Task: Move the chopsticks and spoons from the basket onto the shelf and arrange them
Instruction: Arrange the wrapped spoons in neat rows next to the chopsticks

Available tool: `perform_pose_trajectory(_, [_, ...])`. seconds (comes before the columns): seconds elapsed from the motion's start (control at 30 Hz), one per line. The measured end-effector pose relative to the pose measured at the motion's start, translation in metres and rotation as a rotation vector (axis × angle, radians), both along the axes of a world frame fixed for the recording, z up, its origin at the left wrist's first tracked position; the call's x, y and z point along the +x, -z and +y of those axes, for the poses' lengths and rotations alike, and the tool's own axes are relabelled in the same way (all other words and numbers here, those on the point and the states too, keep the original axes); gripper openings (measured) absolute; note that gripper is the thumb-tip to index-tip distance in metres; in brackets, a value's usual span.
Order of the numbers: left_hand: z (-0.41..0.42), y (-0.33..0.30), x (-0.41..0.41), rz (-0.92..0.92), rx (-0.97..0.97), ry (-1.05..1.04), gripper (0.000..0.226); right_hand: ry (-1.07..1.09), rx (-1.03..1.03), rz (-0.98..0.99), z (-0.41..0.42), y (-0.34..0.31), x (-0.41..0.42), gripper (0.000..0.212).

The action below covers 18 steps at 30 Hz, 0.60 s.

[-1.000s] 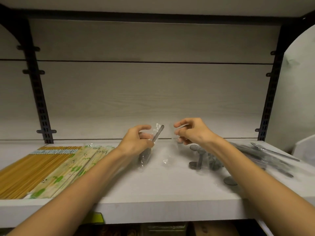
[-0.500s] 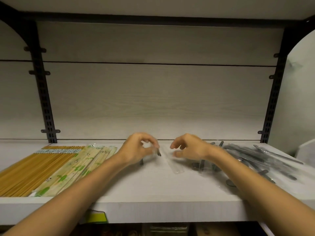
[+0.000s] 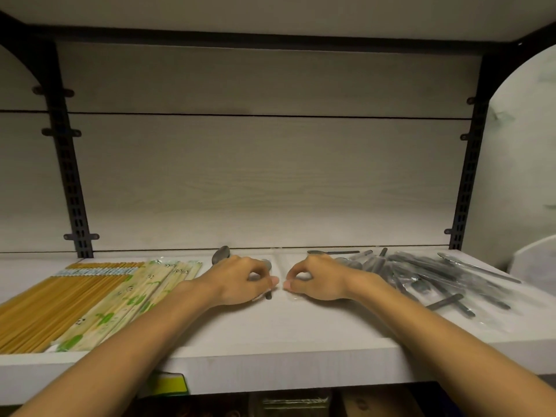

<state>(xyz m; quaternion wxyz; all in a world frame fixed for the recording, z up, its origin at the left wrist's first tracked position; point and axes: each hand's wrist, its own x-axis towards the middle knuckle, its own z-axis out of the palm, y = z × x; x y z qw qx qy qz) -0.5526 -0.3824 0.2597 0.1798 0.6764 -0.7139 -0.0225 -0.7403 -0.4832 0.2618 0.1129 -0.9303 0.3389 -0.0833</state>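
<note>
**Spoons going down mid-shelf**

Chopsticks are lying squared at the shelf left. Left hand fingers are pinching a wrapped spoon, likely aligning it. Right hand fingers are pinching clear wrap. Loose spoon pile is waiting right, unsorted.

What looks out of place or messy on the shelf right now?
The wrapped spoons on the right lie in a loose, criss-crossed heap, handles pointing every way, unlike the chopstick packs lined up side by side on the left. Nothing looks spilled or damaged. One spoon lies alone by the left hand.
</note>
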Motion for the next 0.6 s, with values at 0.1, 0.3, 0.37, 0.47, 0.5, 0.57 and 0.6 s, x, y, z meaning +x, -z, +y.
perform_pose_trajectory(0.1, [-0.003, 0.002, 0.002, -0.048, 0.039, -0.031, 0.025, 0.017, -0.006, -0.003, 0.003, 0.001, -0.003, 0.048])
perform_pose_trajectory(0.3, [-0.002, 0.008, -0.001, -0.058, 0.028, -0.029, 0.027, 0.009, -0.028, -0.048, 0.011, 0.004, -0.011, 0.051])
perform_pose_trajectory(0.37, [0.000, 0.009, -0.002, -0.082, 0.015, -0.036, 0.033, 0.006, -0.026, -0.058, 0.014, 0.005, -0.013, 0.051])
perform_pose_trajectory(0.47, [0.004, 0.008, -0.005, -0.083, -0.004, -0.030, 0.038, 0.007, -0.034, -0.086, 0.017, 0.006, -0.016, 0.050])
perform_pose_trajectory(0.5, [0.005, 0.008, -0.007, -0.095, -0.014, -0.044, 0.040, 0.008, -0.035, -0.100, 0.017, 0.006, -0.017, 0.050])
perform_pose_trajectory(0.57, [0.003, 0.006, -0.011, -0.155, -0.068, -0.096, 0.048, 0.007, -0.035, -0.135, 0.019, 0.005, -0.018, 0.048])
perform_pose_trajectory(0.6, [0.002, 0.005, -0.013, -0.177, -0.100, -0.120, 0.052, 0.007, -0.036, -0.149, 0.019, 0.004, -0.018, 0.047])
